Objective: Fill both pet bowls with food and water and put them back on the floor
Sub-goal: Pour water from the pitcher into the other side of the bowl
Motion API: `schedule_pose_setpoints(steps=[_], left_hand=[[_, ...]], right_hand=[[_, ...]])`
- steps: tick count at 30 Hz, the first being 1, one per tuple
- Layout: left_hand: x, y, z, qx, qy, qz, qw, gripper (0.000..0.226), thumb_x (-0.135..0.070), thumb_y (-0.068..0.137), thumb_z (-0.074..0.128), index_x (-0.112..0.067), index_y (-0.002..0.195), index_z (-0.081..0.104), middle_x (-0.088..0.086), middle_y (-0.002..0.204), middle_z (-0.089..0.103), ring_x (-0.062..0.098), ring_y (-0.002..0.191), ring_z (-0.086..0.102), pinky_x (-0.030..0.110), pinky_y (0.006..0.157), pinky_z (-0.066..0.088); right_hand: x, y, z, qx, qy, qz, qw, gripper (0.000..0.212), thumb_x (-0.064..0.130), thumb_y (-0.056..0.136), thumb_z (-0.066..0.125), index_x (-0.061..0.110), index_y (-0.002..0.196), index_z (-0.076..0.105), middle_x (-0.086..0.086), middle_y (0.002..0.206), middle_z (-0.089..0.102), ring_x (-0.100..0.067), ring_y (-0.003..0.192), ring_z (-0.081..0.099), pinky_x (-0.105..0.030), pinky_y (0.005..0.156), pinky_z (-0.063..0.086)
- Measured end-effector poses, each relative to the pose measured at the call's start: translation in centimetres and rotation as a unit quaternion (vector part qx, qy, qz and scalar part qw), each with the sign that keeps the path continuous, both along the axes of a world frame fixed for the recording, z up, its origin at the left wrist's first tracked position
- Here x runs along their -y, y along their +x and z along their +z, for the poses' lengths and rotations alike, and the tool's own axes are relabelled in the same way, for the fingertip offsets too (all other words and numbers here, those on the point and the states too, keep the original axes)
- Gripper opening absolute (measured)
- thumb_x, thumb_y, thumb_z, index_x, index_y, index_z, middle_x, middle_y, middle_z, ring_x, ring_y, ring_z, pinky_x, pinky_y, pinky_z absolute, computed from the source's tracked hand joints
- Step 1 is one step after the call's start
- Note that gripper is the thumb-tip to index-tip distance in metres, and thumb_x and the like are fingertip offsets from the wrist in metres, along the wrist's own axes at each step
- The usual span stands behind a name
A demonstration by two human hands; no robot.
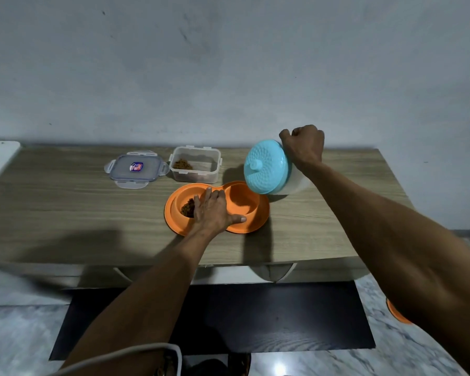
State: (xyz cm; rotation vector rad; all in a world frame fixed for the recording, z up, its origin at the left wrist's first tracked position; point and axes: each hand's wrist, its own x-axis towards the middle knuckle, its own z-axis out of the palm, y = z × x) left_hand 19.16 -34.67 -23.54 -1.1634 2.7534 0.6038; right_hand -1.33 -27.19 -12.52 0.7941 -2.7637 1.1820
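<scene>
An orange double pet bowl [251, 225] lies on the wooden table. Its left cup holds brown kibble [187, 208]; its right cup [242, 198] looks empty. My left hand [213, 213] rests flat on the bowl's middle, fingers spread, thumb on the right rim. My right hand [304, 146] is closed around the handle of a water jug [267, 168] with a blue lid. The jug is tilted toward the right cup, its lid facing me. No stream of water is visible.
An open clear food container [196, 165] with a little kibble stands behind the bowl, its lid [135, 169] lying to the left. A second orange item [396, 313] shows on the marble floor at right, partly hidden by my arm. A dark mat [255, 321] lies below the table.
</scene>
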Motion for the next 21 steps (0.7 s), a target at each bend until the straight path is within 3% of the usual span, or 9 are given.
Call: schedule_pose_setpoints(steps=[13,21], left_hand=[[-0.1,0.0,0.0,-0.001,0.008,-0.004,1.000,0.104,-0.066,0.075,0.067,-0.010,0.153,0.025,0.011,0.161,0.025,0.028,0.153,0.007,0.057,0.121,0.006],[-0.2,0.0,0.1,-0.001,0.008,-0.008,1.000,0.104,-0.064,0.076,0.067,-0.010,0.153,0.024,0.011,0.161,0.024,0.028,0.153,0.008,0.057,0.121,0.007]], right_hand=[[1.2,2.0,0.5,-0.110,0.085,0.071,0.988,0.050,0.026,0.089,0.049,0.012,0.044,0.032,-0.004,0.047,0.029,-0.030,0.063,0.037,-0.038,0.077,0.039],[1.4,2.0,0.7,-0.132,0.103,0.077,0.983,0.048,0.026,0.090,0.048,0.009,0.047,0.038,-0.004,0.046,0.032,-0.027,0.059,0.036,-0.036,0.075,0.035]])
